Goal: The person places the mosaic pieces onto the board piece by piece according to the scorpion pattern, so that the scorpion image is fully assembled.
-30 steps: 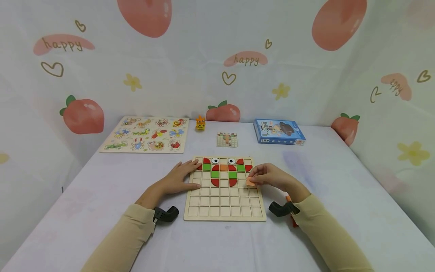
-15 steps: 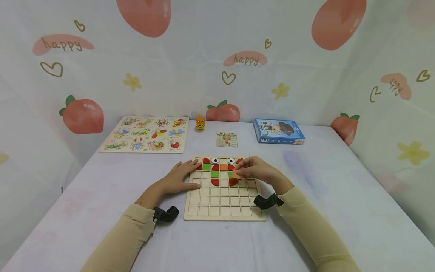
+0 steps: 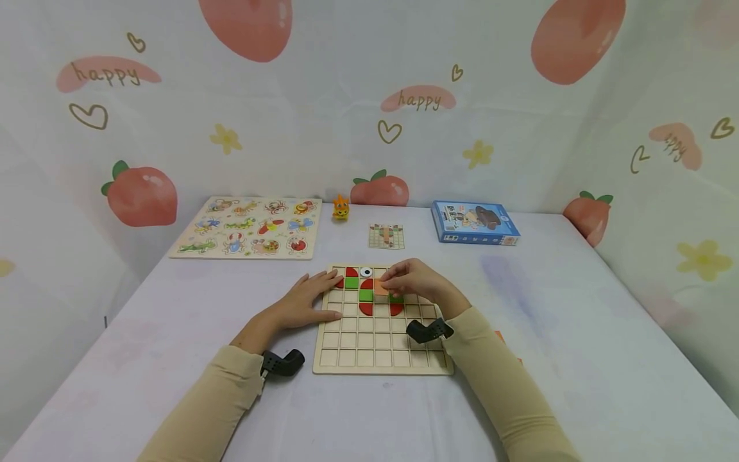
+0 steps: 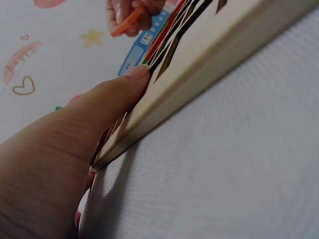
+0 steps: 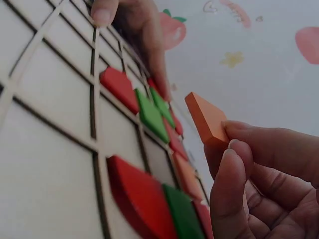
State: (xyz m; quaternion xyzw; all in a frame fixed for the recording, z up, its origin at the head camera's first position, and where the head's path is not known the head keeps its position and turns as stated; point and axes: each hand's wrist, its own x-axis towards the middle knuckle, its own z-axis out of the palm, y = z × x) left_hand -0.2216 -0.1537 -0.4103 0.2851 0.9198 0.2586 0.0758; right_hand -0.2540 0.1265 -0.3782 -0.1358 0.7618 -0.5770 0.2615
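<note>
A wooden grid board [image 3: 347, 358] lies flat, with red, green, orange and eye-printed tiles set in its far rows. My left hand [image 3: 301, 304] rests on the board's left side, fingers straight, thumb on the edge. Between thumb and fingertips, my right hand [image 3: 418, 281] pinches an orange square tile [image 5: 210, 119]. In the right wrist view the tile is tilted and held apart from the board, near a green tile [image 5: 152, 115] and a red rounded tile [image 5: 142, 199]. In the head view my right hand hides some tiles in the upper right cells.
Behind the board lie a small pattern card [image 3: 387, 237] and a blue box [image 3: 476, 222]. A small orange toy figure [image 3: 340, 208] stands left of the card. An insect puzzle board [image 3: 245, 242] is at the far left. Loose tiles [image 3: 500, 335] show partly beside my right forearm.
My right hand has travelled left across the board, carrying the orange tile from the right-hand columns to above the middle column. My left hand has stayed in place.
</note>
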